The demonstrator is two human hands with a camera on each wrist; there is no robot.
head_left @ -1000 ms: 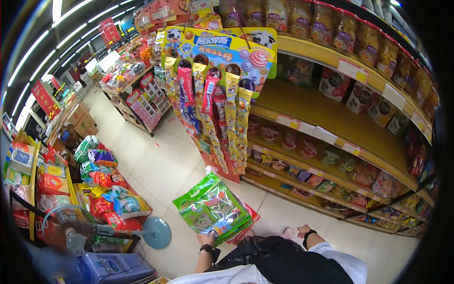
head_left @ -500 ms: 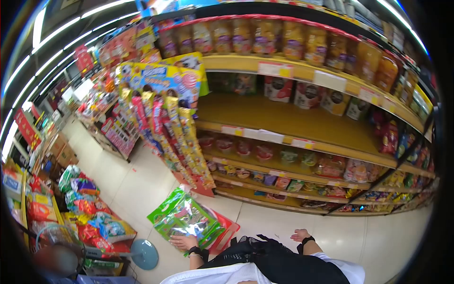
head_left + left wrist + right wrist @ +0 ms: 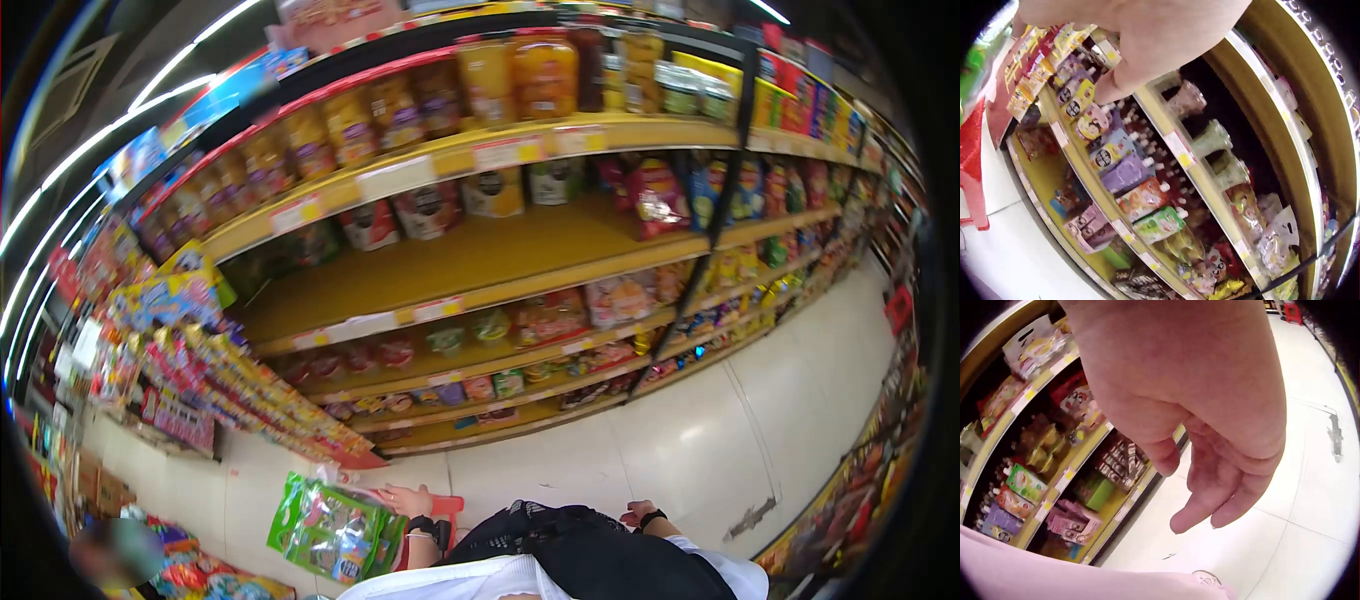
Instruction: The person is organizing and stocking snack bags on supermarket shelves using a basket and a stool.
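A shop aisle with a pale tiled floor [image 3: 700, 440] runs along long yellow shelves [image 3: 480, 250] packed with snack bags, jars and small pouches. More stock lines the right edge of the aisle.

At the far left a display rack [image 3: 230, 390] of hanging sweet strips slants down toward the floor. Just right of its foot, low and near the person, is a stack of green snack bags [image 3: 330, 530], tilted with its printed face up. The left hand [image 3: 403, 499] lies against the stack's upper right corner. Its fingers look stretched out rather than curled, touching the packs, and the head view is too small to show any hold beneath. A dark watch [image 3: 420, 524] sits on that wrist. In the left wrist view only the heel of the hand and the shelves of pouches behind it show clearly.

A red plastic stool [image 3: 447, 505] stands on the floor just beyond the left hand. Right of it a black garment [image 3: 590, 555] covers the person's front.

Further right, well apart from the bags, the right hand [image 3: 638, 514] hangs free above the floor with a black wristband [image 3: 655, 518] on its wrist. Its fingers [image 3: 1200, 506] are loosely curled and hold nothing.
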